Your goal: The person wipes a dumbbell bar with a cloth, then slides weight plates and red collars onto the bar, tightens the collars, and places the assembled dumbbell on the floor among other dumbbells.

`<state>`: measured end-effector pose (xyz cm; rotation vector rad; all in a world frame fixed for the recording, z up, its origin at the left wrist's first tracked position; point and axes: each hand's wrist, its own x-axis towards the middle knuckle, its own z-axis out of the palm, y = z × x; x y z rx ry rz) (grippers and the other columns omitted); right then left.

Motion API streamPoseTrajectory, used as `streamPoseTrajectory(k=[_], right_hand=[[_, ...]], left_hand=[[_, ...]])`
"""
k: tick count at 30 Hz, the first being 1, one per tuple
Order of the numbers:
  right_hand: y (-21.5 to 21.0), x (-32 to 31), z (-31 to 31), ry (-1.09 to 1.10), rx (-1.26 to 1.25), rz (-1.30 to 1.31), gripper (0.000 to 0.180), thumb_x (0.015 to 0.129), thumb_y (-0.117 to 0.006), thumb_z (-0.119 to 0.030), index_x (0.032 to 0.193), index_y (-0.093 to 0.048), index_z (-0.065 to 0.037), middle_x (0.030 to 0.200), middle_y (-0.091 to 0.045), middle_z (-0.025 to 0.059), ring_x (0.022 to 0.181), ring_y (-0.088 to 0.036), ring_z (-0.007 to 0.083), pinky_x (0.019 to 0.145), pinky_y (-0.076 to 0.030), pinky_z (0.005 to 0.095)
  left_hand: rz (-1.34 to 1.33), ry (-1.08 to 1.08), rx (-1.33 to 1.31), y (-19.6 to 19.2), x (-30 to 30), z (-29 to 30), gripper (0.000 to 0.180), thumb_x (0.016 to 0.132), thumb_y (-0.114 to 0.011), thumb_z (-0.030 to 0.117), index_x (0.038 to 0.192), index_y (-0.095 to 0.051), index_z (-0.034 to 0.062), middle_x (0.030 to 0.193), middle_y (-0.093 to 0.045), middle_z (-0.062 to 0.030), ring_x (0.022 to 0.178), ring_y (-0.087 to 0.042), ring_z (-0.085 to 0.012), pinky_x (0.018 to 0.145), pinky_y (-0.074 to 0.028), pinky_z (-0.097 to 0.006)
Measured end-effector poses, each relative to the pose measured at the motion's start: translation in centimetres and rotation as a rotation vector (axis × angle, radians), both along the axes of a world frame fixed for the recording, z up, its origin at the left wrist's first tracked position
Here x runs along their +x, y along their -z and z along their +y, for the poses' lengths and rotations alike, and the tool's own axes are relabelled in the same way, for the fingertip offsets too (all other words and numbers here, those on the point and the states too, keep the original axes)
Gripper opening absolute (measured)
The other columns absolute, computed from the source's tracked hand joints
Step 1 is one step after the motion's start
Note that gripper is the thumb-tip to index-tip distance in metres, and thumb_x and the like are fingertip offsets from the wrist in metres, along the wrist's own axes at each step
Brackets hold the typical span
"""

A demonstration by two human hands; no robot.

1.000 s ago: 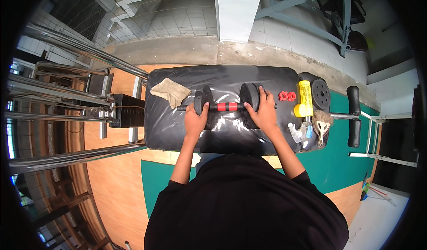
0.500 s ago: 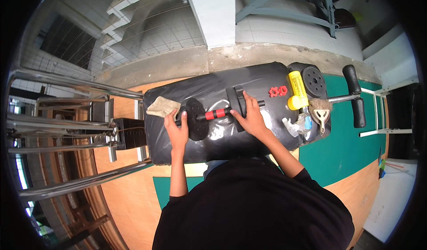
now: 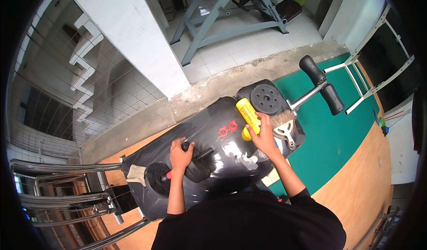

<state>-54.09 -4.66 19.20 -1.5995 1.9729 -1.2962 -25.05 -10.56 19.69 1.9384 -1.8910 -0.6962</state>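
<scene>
A dumbbell with a black plate and a red-and-black bar lies on the black padded bench. My left hand reaches over its bar, fingers and thumb closed round a black piece by the right-hand black weight; the hand partly hides the bar. My right hand grips a yellow bottle lying on the bench, thumb near its round yellow end. Below that hand lies a clear spray bottle with a white trigger, partly covered by the wrist. Two red star-shaped collars lie between my hands.
A loose weight plate and a brush with a pale handle lie at the bench's right end. A beige cloth is at the left end. Padded rollers stick out to the right; metal rails stand left.
My right hand has left the dumbbell's right side and moved onto the yellow bottle. My left hand has shifted from the left plate to the right-hand weight. The view has turned.
</scene>
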Motion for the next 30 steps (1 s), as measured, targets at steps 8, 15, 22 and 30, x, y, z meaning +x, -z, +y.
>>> streamPoseTrajectory(k=[8,15,22,30], right_hand=[[9.4,-15.5,-6.6,-0.025,0.501,0.281,0.060,0.071,-0.069,-0.008,0.124,-0.041,-0.001,0.120,-0.044,0.0216,0.111,-0.043,0.0407,0.095,-0.039,0.0445],[11.7,-18.2,-10.0,-0.372,0.767,0.675,0.098,0.049,-0.087,-0.038,0.129,-0.040,-0.004,0.124,-0.045,0.0109,0.118,-0.039,0.0300,0.094,-0.039,0.0405],[12.3,-18.9,-11.2,-0.442,0.719,0.776,0.097,0.044,-0.084,-0.049,0.122,-0.049,-0.003,0.121,-0.050,0.0108,0.116,-0.042,0.0270,0.094,-0.037,0.0402],[9.5,-21.1,-12.3,-0.443,0.697,0.678,0.092,0.043,-0.079,-0.053,0.116,-0.058,-0.002,0.117,-0.059,0.0123,0.115,-0.047,0.0254,0.095,-0.034,0.0442]], left_hand=[[-0.061,-0.156,0.010,0.4,-1.1,-0.1,0.030,0.080,-0.064,0.036,0.097,-0.068,0.0120,0.104,-0.064,-0.0065,0.103,-0.056,-0.0278,0.088,-0.044,-0.037],[-0.031,-0.167,-0.008,0.5,-1.2,-0.1,0.022,0.078,-0.065,0.028,0.094,-0.069,0.0128,0.104,-0.065,-0.0064,0.104,-0.057,-0.0273,0.089,-0.044,-0.036],[-0.045,-0.163,0.012,0.7,-0.9,-0.4,0.023,0.078,-0.065,0.029,0.094,-0.069,0.0127,0.103,-0.065,-0.0070,0.103,-0.057,-0.0275,0.089,-0.044,-0.036],[-0.035,-0.165,-0.018,1.5,-0.5,-0.2,0.022,0.078,-0.065,0.029,0.092,-0.069,0.0124,0.100,-0.065,-0.0075,0.101,-0.058,-0.0281,0.087,-0.045,-0.036]])
